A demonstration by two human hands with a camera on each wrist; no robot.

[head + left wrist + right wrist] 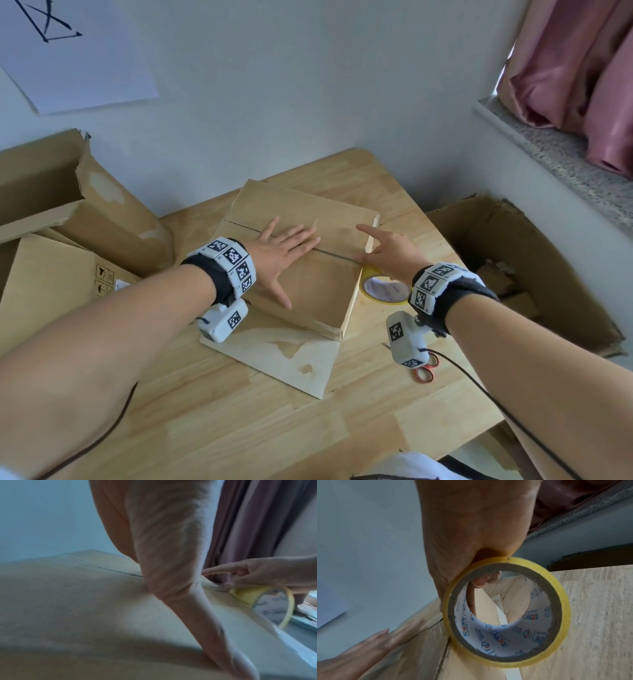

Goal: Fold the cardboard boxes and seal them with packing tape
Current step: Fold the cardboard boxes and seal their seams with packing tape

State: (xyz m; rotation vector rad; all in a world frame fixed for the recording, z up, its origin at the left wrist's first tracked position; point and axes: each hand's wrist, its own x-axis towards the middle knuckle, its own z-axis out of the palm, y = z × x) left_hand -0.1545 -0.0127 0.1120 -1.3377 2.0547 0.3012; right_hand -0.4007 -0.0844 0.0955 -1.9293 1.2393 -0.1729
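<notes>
While left hand (281,255) flattens box (322,294), right hand (390,248) grips tape (383,291) at its edge.

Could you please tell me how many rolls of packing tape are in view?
1: the yellow tape roll held in the right hand at the box's right edge. Others may be hidden.

Matt brown cardboard box (301,260) with scuffed pale patches, on a pale wood table (239,421) with visible grain and smooth finish; glossy yellow plastic tape roll (505,613) on a grey cardboard core with printed white paper lining; orange plastic-handled scissors (426,370); speckled stone sill (555,154); sheeny pink cloth curtain (575,68).
</notes>
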